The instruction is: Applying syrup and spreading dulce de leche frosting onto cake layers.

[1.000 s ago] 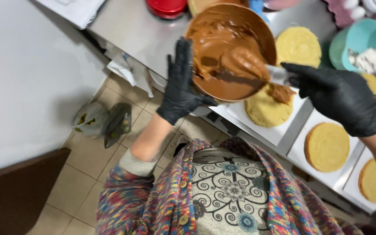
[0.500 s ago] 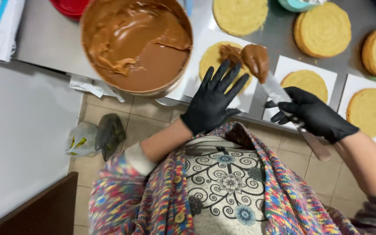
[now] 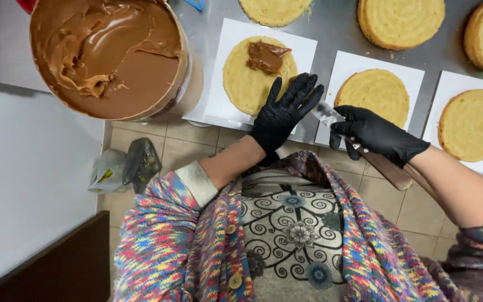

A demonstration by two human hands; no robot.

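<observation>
Both hands wear black gloves. My left hand (image 3: 283, 112) lies open with spread fingers on the near edge of a white square board (image 3: 225, 100) that carries a round yellow cake layer (image 3: 252, 78). A dollop of brown caramel spread (image 3: 266, 56) sits on that layer. My right hand (image 3: 378, 134) grips a spatula (image 3: 359, 148) with a wooden handle and a smeared metal blade, held between this board and the neighbouring one. A large tub of brown spread (image 3: 107, 56) stands to the left on the steel counter.
More cake layers lie on white boards at the right (image 3: 373, 95) (image 3: 473, 123), and others sit bare on the counter at the back (image 3: 401, 22) (image 3: 275, 10). A crumpled bag (image 3: 121, 168) rests on the tiled floor. A white surface (image 3: 29, 184) fills the left side.
The blob of spread has gone from the spatula onto the cake layer. My right hand drew the spatula back to the right, and my left hand settled on the board's edge.
</observation>
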